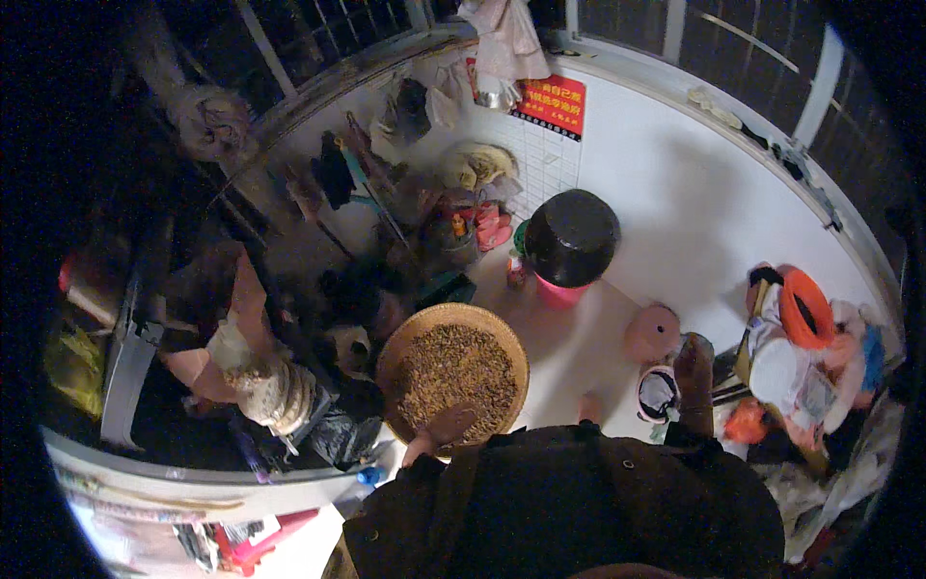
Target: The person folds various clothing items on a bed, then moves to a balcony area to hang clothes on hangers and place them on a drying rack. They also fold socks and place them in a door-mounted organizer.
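A round woven basket [389, 340] with a raised rim stands before me, its bottom covered with small brown grains or seeds [463, 369]. My left hand [450, 422] reaches over its near rim and lies low on or just above the grains. Whether its fingers hold anything is too blurred to tell. Out to the right, my right hand [694, 360] is above and beside a small lined waste bin [657, 394], next to a pink round disc [652, 333] with a dark spot. Its fingers look bunched, and their contents cannot be made out.
A large black tub [571, 235] sits on a pink bucket [563, 293] against the white wall. Bags and an orange basin [806, 307] crowd the right side. To the left are a stack of pale round things [278, 396] and a black plastic bag [343, 434].
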Demonstrator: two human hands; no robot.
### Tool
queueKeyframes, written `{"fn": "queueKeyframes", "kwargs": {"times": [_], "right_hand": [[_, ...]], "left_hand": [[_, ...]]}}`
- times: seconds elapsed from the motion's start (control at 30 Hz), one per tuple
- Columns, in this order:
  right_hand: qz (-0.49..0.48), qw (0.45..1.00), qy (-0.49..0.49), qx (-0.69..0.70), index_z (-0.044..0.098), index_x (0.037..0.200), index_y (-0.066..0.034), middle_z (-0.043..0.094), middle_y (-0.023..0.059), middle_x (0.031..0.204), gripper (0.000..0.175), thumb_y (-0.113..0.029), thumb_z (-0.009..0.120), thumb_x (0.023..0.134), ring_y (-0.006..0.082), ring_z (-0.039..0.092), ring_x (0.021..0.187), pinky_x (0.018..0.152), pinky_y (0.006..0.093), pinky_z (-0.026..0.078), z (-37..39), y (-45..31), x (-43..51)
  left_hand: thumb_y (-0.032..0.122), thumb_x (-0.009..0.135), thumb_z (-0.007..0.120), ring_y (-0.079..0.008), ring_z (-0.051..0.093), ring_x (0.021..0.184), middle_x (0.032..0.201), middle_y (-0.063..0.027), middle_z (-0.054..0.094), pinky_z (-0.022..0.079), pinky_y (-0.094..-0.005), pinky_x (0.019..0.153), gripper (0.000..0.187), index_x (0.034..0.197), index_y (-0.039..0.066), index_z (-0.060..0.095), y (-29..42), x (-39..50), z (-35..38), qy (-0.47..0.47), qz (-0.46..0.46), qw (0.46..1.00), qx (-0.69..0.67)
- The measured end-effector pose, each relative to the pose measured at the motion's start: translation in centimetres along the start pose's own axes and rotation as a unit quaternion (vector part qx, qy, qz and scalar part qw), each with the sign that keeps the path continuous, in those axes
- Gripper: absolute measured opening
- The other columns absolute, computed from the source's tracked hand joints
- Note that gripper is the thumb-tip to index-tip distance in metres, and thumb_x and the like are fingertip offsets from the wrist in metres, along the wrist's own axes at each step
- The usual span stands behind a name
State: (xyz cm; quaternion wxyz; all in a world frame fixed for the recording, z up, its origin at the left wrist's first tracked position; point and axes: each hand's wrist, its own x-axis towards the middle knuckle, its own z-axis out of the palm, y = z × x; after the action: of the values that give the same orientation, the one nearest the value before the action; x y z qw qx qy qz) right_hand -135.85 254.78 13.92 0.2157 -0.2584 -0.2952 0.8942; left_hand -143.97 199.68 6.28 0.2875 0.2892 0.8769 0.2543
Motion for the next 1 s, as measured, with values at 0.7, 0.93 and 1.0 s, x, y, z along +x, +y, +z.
{"fn": "queueKeyframes", "kwargs": {"times": [0.7,0.93,1.0], "right_hand": [[0.238,0.888,-0.375,0.119,0.056,0.1,-0.0049,0.039,-0.0037,0.066,0.015,-0.012,0.048,0.09,0.0073,0.036,0.056,0.056,0.0218,0.032,34.1,-7.8,24.5],[0.372,0.823,-0.409,0.129,0.058,0.098,-0.0062,0.044,-0.0041,0.067,0.014,-0.015,0.052,0.089,0.0066,0.039,0.057,0.056,0.0211,0.034,44.3,3.1,25.5],[0.407,0.82,-0.385,0.122,0.058,0.097,-0.0063,0.045,-0.0043,0.068,0.013,-0.015,0.053,0.089,0.0065,0.04,0.057,0.056,0.0211,0.035,46.3,5.5,26.1]], "left_hand": [[0.014,0.09,0.05,-0.0178,0.06,0.083,0.094,-0.0084,0.062,0.05,-0.0287,0.076,0.023,0.11,0.003,0.056,24.0,10.7,-18.4,0.408,0.042,0.586,-0.699],[0.02,0.089,0.052,-0.0133,0.055,0.069,0.078,-0.0004,0.058,0.046,-0.024,0.063,0.014,0.097,0.01,0.057,20.3,11.6,-17.9,0.491,-0.002,0.414,-0.766],[0.02,0.089,0.052,-0.0125,0.055,0.068,0.076,0.0016,0.058,0.046,-0.024,0.062,0.013,0.096,0.01,0.057,19.1,11.4,-18.4,0.483,0.013,0.356,-0.8]]}}
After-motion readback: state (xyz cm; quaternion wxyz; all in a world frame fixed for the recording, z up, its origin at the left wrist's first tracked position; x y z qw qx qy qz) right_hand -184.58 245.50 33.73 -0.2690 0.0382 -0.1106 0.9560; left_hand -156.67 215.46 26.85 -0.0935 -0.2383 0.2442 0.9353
